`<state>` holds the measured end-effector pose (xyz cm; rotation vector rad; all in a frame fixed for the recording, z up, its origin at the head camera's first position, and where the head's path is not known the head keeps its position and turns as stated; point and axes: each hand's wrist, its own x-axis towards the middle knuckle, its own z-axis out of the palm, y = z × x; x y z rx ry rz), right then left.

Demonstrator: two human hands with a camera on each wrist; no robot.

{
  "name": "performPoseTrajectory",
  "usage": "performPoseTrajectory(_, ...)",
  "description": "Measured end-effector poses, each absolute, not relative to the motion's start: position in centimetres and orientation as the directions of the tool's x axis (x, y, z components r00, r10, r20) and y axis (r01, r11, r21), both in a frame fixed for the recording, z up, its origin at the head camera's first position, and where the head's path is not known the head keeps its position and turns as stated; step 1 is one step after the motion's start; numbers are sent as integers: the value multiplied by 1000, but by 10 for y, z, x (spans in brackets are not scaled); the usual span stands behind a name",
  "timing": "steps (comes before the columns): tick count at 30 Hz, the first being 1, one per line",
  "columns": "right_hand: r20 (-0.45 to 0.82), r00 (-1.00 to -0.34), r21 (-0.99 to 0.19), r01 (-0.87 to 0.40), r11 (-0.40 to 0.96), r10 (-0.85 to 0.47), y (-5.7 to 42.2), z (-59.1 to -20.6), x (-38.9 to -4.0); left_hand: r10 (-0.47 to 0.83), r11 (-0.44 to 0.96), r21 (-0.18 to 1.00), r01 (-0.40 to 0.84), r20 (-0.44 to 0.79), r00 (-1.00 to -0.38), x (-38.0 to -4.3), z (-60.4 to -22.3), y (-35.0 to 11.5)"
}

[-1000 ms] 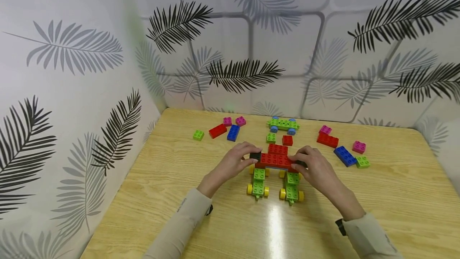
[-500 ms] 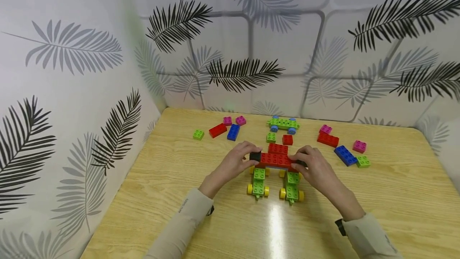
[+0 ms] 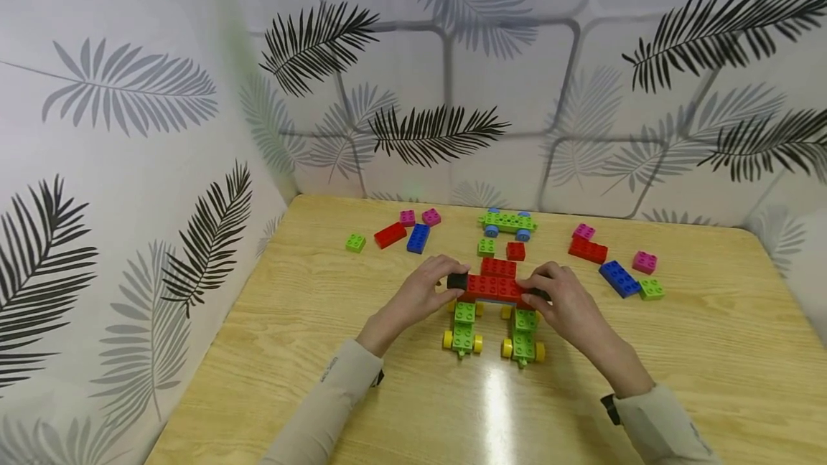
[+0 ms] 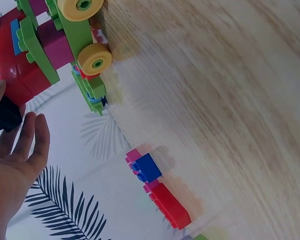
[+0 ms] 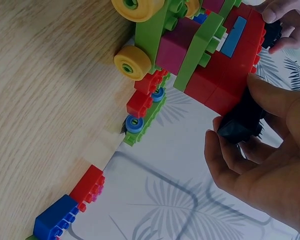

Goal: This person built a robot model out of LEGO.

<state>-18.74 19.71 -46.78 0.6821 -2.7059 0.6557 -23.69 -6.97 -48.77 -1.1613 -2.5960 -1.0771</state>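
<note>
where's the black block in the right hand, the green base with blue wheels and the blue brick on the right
Black block (image 5: 240, 121): right wrist view, on its exposed side.
Green base with blue wheels (image 3: 508, 222): head view, on its top.
Blue brick on the right (image 3: 619, 278): head view, on its studded top.

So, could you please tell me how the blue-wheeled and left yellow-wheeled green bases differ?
The blue-wheeled base lies crosswise; the left yellow-wheeled base runs front to back. The blue-wheeled base shows bare studs; the left yellow-wheeled base carries bricks. Both are green and studded.
</note>
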Motion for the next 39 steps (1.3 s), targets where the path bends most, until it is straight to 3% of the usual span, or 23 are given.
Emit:
performPoseTrajectory(14,377,-848,-362,-505,784,-372,198,-466,-185,647,437,518,735,386,-657,-237,-486,-68)
performPoseTrajectory(23,398,-838,-360,-516,777,-373,198,-469,-186,640,423,537,730,394,-660,-238,-487,-67)
performPoseTrajectory(34,415,-829,-364,-529,766,-375,198,-470,-186,621,431,620,656,324,-714,-236,-489,-72)
performPoseTrajectory(39,412,-826,-361,-535,764,-383,199,-470,-186,571,444,687,575,278,-772,-240,-487,-80)
